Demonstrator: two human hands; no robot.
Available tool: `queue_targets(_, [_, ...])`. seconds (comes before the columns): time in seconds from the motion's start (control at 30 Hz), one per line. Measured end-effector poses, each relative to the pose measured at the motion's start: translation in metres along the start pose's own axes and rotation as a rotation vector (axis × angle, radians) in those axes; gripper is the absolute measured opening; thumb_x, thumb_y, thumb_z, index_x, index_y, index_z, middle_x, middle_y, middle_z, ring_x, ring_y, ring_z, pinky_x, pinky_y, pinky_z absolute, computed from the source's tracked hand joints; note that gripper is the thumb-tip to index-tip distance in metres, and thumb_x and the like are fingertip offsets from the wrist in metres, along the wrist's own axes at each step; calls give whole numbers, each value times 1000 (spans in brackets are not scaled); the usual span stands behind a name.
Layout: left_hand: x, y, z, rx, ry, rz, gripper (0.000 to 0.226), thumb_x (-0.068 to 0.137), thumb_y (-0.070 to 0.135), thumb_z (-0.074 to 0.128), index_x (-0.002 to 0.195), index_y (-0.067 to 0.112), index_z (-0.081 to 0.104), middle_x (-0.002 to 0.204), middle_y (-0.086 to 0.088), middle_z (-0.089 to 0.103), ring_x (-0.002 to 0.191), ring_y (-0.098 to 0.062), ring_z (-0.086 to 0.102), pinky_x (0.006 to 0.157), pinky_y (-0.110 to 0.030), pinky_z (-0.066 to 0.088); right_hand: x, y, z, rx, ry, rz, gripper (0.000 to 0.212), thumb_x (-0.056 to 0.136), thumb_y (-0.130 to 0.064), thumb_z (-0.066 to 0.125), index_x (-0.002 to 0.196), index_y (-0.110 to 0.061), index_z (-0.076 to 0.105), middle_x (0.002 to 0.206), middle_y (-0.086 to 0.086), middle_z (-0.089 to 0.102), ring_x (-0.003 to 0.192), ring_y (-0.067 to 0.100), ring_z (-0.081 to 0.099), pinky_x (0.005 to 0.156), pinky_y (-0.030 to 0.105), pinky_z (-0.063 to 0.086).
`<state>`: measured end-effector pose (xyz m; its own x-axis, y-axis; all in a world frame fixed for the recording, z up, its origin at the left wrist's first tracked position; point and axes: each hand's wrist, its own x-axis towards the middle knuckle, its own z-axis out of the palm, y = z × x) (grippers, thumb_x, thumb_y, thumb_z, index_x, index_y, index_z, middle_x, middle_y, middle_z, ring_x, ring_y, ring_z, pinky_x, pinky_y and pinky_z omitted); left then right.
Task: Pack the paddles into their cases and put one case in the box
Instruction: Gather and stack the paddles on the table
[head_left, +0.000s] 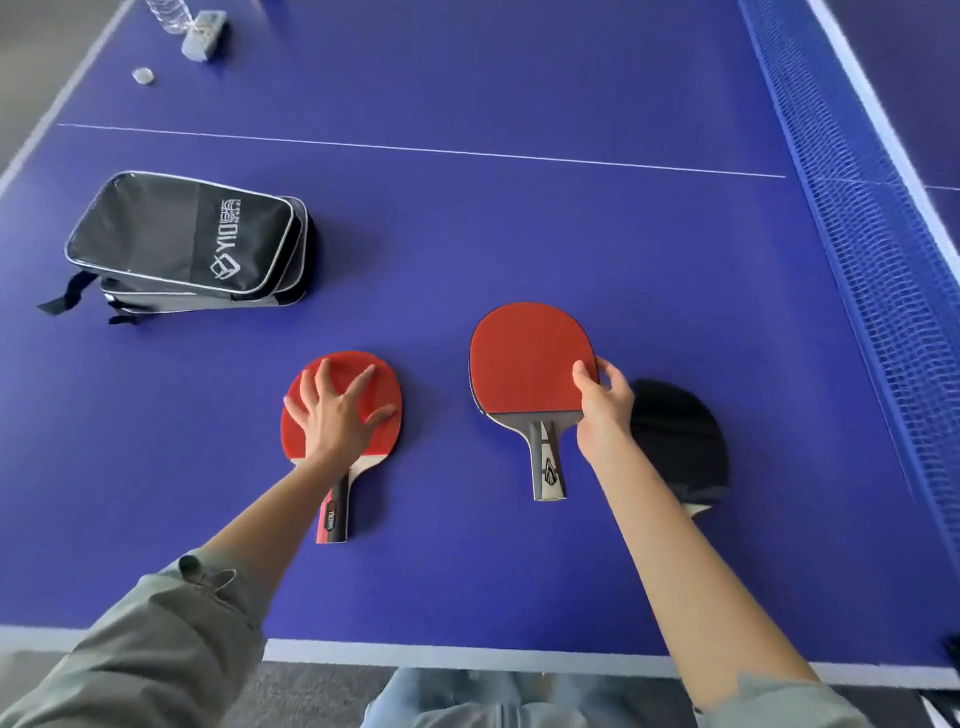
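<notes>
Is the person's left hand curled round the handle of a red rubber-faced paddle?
No, the left hand lies flat with spread fingers on the red rubber face of the left paddle, its handle untouched.

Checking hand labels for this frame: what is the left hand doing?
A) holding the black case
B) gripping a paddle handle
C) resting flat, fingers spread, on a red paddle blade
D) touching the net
C: the left hand lies with fingers spread on the blade of the left red paddle; its handle is untouched.
</notes>
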<state>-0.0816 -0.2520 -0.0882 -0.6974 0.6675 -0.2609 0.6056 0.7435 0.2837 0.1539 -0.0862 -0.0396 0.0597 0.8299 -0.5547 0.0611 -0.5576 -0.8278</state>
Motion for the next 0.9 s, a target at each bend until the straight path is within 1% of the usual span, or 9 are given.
queue_targets(0.03, [0,-4,-2,-30,-12,-76,68,77,58,63,137,45,36,156,-12,6,142,-38,0,110,-62,2,-4,2,3,-4,6,2,35,91,-20,62,125,-15,54,113,3,58,99,15,57,84,28,49])
queue_targets(0.1, [1,-9,-6,-84,-39,-197,83,66,67,67,138,50,27,155,-10,2,140,-40,4,110,-61,11,-11,7,7,-7,10,5,34,91,-20,63,124,-16,53,113,3,58,101,17,59,89,31,51])
queue_targets(0.17, [1,-10,-6,-90,-35,-197,89,63,69,68,139,52,25,153,-10,6,135,-40,15,108,-55,22,-16,10,11,5,6,5,34,91,-19,62,123,-16,53,112,3,59,100,17,59,89,31,52])
queue_targets(0.23, [-1,-5,-4,-87,-19,-170,89,62,69,68,138,51,27,150,-10,11,130,-39,21,105,-53,27,-21,11,11,14,10,9,34,91,-19,62,124,-16,52,110,1,58,98,16,58,85,29,49])
queue_targets(0.5, [-39,75,30,38,-55,-12,83,70,77,52,141,51,18,150,-12,10,126,-37,24,97,-47,29,-18,-1,-22,54,62,-27,34,92,-18,61,125,-11,54,114,3,60,103,15,58,85,25,46])
queue_targets(0.63, [-56,121,50,22,-105,46,79,75,75,48,143,50,15,151,-11,6,128,-36,21,98,-46,27,-10,-9,-50,76,105,-57,33,93,-16,59,125,-8,55,115,3,61,94,9,58,78,17,45])
queue_targets(0.77, [-68,144,60,19,-125,29,78,77,75,45,143,50,13,151,-11,5,129,-35,20,100,-45,27,-4,-8,-65,99,122,-50,36,92,-15,60,127,-7,54,118,5,62,98,11,58,84,21,44])
queue_targets(0.83, [-65,141,59,-11,-118,46,70,81,71,45,142,49,19,152,-9,6,132,-35,17,104,-46,23,-5,-5,-66,104,107,-45,36,92,-15,60,127,-7,54,115,5,62,98,11,58,85,22,44])
queue_targets(0.9, [-59,131,52,-184,-52,40,51,89,57,45,137,46,35,153,-6,13,135,-32,13,108,-46,18,-8,1,-63,100,79,-37,36,93,-16,60,127,-9,53,113,3,61,98,12,58,87,25,46])
